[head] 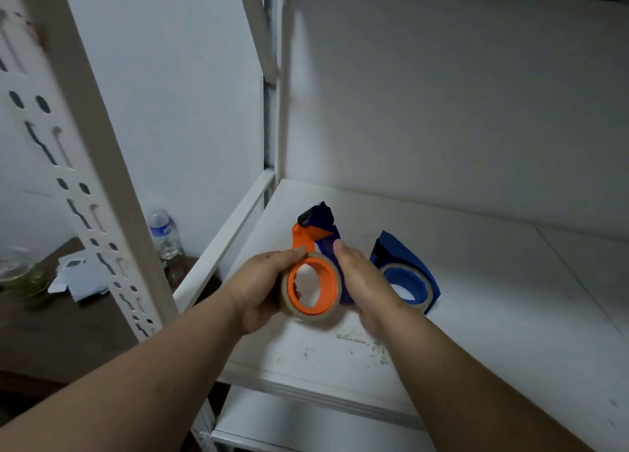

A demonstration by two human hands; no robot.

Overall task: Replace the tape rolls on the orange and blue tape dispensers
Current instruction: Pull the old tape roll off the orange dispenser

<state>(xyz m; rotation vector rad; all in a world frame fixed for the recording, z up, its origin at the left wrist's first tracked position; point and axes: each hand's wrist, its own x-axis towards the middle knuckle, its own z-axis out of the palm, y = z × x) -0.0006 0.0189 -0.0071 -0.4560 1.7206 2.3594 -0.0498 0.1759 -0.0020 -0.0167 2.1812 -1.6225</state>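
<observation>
An orange tape dispenser (306, 244) with a dark blue cutter head is held just above the white shelf (493, 298). A clear-brown tape roll (311, 317) sits around its orange hub. My left hand (262, 288) grips the roll and hub from the left, thumb on the orange neck. My right hand (364, 281) holds the dispenser's right side, fingers wrapped behind it. The blue tape dispenser (405, 271), with a tape roll around its blue hub, lies on the shelf just right of my right hand, partly hidden by it.
A white slotted shelf post (88, 179) rises at left. Beyond it, a dark table (61, 336) carries a water bottle (165, 233), a glass jar (20, 271) and white papers. A lower shelf (306, 428) shows under the shelf's front edge.
</observation>
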